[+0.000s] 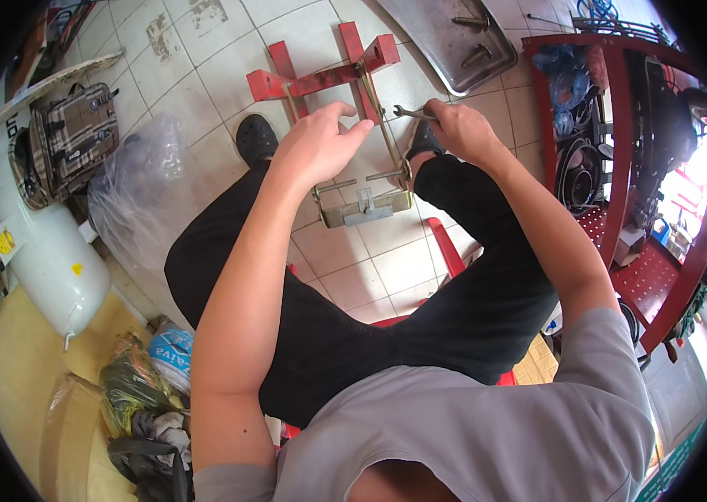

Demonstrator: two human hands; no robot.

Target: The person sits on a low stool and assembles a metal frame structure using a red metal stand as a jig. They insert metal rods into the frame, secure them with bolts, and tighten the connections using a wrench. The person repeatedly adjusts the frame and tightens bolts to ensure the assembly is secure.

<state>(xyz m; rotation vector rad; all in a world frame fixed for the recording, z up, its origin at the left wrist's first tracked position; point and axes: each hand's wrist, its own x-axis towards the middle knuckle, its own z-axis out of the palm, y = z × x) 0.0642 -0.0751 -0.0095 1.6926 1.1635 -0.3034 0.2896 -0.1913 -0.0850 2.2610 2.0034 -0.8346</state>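
Gripping a wrench [413,113], the right hand [464,132] is closed around its handle, with the open-ended head pointing left toward the metal frame [388,140]. The left hand [320,144] hangs over the left part of that frame, thumb and forefinger spread apart and nothing visible between them; whether its other fingers touch the metal, I cannot tell. The frame lies between the person's feet, its far end at a red stand [320,81] and its near end at a metal crosspiece [343,215] above the white floor tiles [336,251]. Dark clogs [255,135] are on both feet, one on either side of the frame, and the knees in black trousers [328,351] are set wide below a grey shirt [487,427]. Beyond the right hand is a metal tray [437,33] with two metal parts [477,56] lying in it. A red rack [617,134] stands at the right, holding cables and a bluish plastic bag [566,84]. Over on the left are a clear plastic sheet [148,180], a plaid bag [77,138] and a white tank [52,259].
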